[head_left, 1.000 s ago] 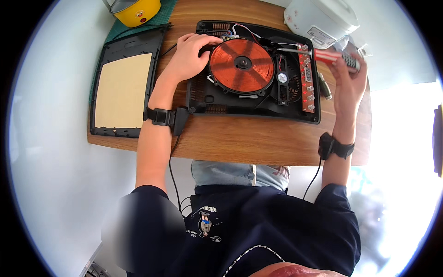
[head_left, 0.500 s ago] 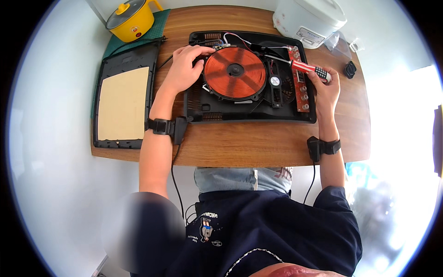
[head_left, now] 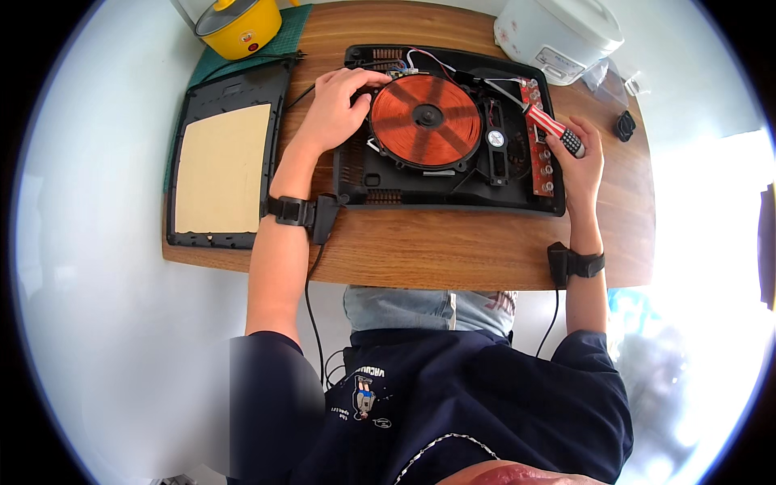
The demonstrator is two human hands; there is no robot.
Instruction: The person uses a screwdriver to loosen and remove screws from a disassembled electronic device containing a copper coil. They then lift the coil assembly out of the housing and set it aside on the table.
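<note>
With its top cover (head_left: 222, 170) already off at left, the opened cooktop (head_left: 449, 129) is steadied by the left hand (head_left: 335, 109) resting loosely curled beside the coil (head_left: 426, 120), while the right hand (head_left: 580, 158) grips a screwdriver (head_left: 554, 129) over the still-mounted circuit board (head_left: 540, 153).

Setting: small-appliance repair bench, as I read it from the head camera. Evidence, item by item. One wooden table (head_left: 453, 250) with rounded corners, standing on a pale floor. One induction cooker (head_left: 453, 182) opened up, its copper coil (head_left: 426, 120), fan and red circuit board (head_left: 537, 153) exposed. Its removed top panel (head_left: 222, 166) lying just beside it on a green cutting mat (head_left: 287, 32). One yellow electric pot (head_left: 240, 26) and one white rice cooker (head_left: 558, 32) waiting at the far edge. I see no stove, sink or shelving to mark it as a kitchen.
</note>
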